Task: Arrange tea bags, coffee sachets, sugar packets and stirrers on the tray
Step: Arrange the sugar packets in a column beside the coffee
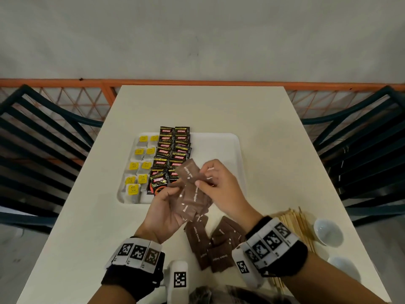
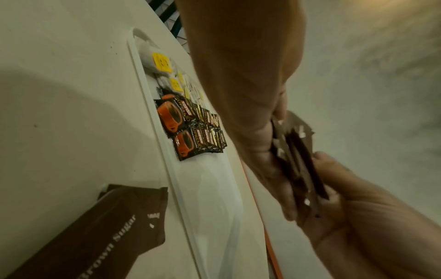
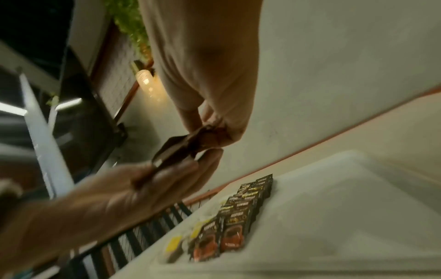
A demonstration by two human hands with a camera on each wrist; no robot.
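The sugar step is on. The left hand (image 1: 163, 212) grasps a stack of sugar packets (image 1: 192, 199) above the tray (image 1: 221, 150); the right hand's (image 1: 219, 183) fingers (image 1: 202, 183) pinch the top one. Next, it should go on the tray's bare side, beside the coffee sachets (image 1: 171, 154).

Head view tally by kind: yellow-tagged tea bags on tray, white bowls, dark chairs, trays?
tea bags: 9
white bowls: 2
chairs: 2
tray: 1
Total: 14
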